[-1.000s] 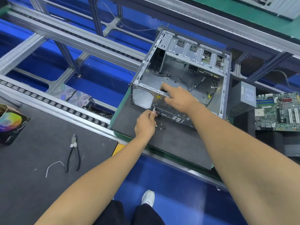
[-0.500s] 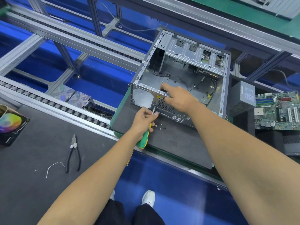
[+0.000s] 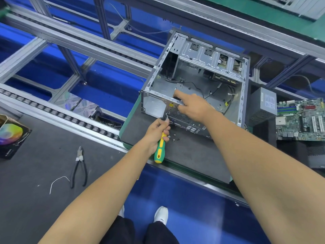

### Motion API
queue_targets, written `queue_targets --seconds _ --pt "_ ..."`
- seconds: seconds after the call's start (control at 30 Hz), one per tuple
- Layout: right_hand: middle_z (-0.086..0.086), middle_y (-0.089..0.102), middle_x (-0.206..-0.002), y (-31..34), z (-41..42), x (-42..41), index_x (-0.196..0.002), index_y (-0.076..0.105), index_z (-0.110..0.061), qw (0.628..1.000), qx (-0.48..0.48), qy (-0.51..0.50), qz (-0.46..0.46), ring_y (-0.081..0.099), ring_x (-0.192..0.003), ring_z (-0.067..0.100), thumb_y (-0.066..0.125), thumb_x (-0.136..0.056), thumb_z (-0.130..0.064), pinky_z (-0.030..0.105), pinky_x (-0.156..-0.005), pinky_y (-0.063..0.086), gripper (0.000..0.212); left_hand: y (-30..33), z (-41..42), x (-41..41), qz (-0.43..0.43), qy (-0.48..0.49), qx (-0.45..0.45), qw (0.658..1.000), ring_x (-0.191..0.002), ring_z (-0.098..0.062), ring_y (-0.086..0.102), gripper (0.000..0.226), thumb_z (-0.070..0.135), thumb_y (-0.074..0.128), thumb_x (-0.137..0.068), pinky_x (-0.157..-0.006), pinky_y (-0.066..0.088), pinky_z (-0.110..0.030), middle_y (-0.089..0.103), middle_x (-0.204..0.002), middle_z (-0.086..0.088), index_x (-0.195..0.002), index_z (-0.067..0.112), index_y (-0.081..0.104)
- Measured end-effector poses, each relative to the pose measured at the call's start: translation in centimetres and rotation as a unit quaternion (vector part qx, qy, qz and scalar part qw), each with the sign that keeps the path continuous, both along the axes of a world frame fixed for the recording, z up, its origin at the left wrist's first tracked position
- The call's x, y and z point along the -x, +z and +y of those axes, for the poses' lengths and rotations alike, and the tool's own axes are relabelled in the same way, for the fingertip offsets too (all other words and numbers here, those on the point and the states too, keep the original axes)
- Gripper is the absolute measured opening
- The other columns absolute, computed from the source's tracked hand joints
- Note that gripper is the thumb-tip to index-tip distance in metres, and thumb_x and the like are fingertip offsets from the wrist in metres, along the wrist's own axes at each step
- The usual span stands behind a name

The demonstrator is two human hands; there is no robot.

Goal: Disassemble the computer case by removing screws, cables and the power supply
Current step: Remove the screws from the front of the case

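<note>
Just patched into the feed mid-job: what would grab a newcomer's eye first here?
The open computer case at centre, on a dark mat. The left hand grips a green and yellow screwdriver at the case's near panel, while the right hand rests on the case's near top edge. A grey power supply and a motherboard lie to the right.

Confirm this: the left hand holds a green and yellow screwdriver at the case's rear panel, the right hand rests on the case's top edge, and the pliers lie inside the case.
Not quite. The head view shows the pliers lying on the grey mat to the left, apart from the case. The rest holds: the left hand grips the screwdriver at the rear panel, and the right hand rests on the case's top edge.
</note>
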State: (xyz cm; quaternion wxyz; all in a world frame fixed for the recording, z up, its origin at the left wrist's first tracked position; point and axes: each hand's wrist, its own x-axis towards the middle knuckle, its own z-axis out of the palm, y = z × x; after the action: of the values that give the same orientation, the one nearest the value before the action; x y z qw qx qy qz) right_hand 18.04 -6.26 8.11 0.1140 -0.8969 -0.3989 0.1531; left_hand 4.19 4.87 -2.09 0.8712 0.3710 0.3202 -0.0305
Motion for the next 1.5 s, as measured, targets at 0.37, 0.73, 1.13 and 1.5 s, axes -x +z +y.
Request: queue_targets --seconds 0.37,0.73,1.13,1.5 --pt "0.004 0.048 -0.063 0.2 0.0 0.2 -0.114 0.041 -0.031 1.0 0.0 -0.003 0.004 0.047 -0.058 0.025 0.049 -0.09 -0.023 0.033 -0.052 0.029 0.027 0.6 -1.3 -0.3 0.162 -0.071 -0.483 0.858 -0.076 -0.022 0.069 0.031 0.051 0.05 -0.104 -0.071 0.054 -0.039 0.071 -0.089 0.003 -0.091 0.022 0.056" --pt "0.005 0.051 -0.065 0.1 0.1 0.1 -0.115 0.04 -0.032 1.0 0.003 0.0 0.009 0.048 -0.058 0.025 0.051 -0.091 -0.024 0.033 -0.052 0.03 0.028 0.0 2.6 -0.6 0.015 -0.131 0.124 0.983 -0.045 -0.002 0.03 0.023 0.033 0.047 -0.108 -0.034 0.026 -0.013 0.042 -0.065 0.005 -0.099 0.015 0.057" --pt "0.006 0.049 -0.063 0.4 0.1 0.2 -0.113 0.042 -0.031 1.0 -0.003 -0.007 0.016 0.047 -0.06 0.027 0.052 -0.089 -0.022 0.038 -0.057 0.041 0.028 0.4 -0.1 -0.3 0.047 -0.027 -0.311 0.949 -0.056 -0.016 0.054 0.031 0.031 0.069 -0.098 -0.048 0.053 -0.03 0.06 -0.068 -0.005 -0.081 0.014 0.05" --pt "0.0 0.044 -0.06 0.1 0.2 0.0 -0.113 0.043 -0.035 1.0 -0.004 -0.01 0.013 0.044 -0.054 0.022 0.05 -0.087 -0.022 0.033 -0.051 0.033 0.03 0.2 -0.6 -1.6 0.079 -0.054 -0.34 0.936 -0.052 -0.018 0.044 0.028 0.032 0.053 -0.106 -0.045 0.036 -0.028 0.055 -0.07 -0.004 -0.084 0.014 0.049"
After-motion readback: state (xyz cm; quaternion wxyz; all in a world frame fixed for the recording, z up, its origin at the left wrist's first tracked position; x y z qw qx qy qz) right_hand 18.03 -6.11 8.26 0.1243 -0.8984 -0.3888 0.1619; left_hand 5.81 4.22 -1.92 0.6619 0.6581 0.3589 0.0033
